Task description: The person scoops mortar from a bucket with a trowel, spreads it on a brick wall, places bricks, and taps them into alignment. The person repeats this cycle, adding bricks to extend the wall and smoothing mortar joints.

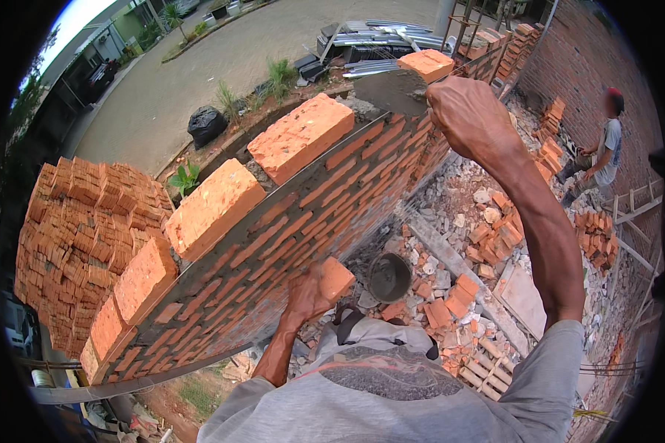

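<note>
My right hand [469,111] is closed in a fist at the top of the brick wall [347,177]. It grips a trowel [391,91], whose grey blade lies flat along the wall top by some mortar; the handle is hidden inside my fist. Just beyond the blade sits an orange brick [425,65]. Lower down, on the near side of the wall, my left hand [307,295] is wrapped round a loose brick [337,279]. Nearer along the wall top lie several bricks in a row, among them a large one [301,138] and another brick [213,208].
A dark bucket [389,277] stands amid rubble below me, beside a long plank [462,277]. Left of the wall rises a big brick stack [89,244]. A black bag [207,126] lies by the paving. At the right a co-worker [602,148] is near another brick wall.
</note>
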The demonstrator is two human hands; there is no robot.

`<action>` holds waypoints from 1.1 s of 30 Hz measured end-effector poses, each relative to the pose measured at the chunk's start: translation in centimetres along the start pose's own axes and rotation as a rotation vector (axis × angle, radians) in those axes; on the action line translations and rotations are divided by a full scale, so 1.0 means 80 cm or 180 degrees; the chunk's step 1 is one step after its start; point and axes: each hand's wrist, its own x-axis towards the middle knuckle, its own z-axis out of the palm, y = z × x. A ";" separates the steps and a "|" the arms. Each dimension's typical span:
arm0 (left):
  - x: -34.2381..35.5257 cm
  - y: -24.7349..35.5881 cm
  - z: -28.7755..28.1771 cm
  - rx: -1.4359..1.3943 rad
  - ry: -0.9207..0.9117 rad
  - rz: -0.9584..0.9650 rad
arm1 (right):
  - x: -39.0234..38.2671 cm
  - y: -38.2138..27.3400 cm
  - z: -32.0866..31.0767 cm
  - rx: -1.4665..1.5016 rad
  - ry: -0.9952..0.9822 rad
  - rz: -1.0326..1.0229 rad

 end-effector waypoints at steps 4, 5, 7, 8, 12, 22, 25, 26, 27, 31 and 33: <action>0.003 0.029 -0.023 -0.0059 -0.0110 -0.0084 | 0.007 0.031 0.005 -0.0389 0.0380 0.0134; 0.002 0.037 -0.031 -0.0104 0.0019 0.0067 | 0.008 0.037 0.007 -0.0375 0.0478 0.0077; 0.001 0.060 -0.049 -0.0193 0.0257 0.0326 | 0.009 0.044 0.012 -0.0387 0.0439 0.0016; 0.003 0.074 -0.059 -0.0340 0.0282 0.0433 | 0.009 0.047 0.015 -0.0368 0.0471 0.0055; 0.024 0.135 -0.121 -0.0792 0.0542 0.1062 | -0.002 0.065 0.030 0.0059 0.0542 0.0757; 0.253 0.299 -0.308 0.0058 0.1628 0.1541 | -0.267 0.116 0.230 0.3557 0.1327 0.3027; 0.329 0.318 -0.318 0.0327 0.1481 0.1517 | -0.401 0.066 0.308 0.3163 0.1154 0.3689; 0.348 0.314 -0.314 0.0429 0.1447 0.1588 | -0.450 0.047 0.328 0.3207 0.0912 0.4099; 0.368 0.311 -0.309 0.0513 0.1360 0.1544 | -0.500 0.024 0.345 0.3023 0.0576 0.4667; 0.424 0.294 -0.286 0.0561 0.0915 0.1405 | -0.688 -0.080 0.369 0.1958 -0.0393 0.5163; 0.438 0.287 -0.272 0.0405 0.0804 0.1456 | -0.763 -0.139 0.365 0.1480 -0.0837 0.5100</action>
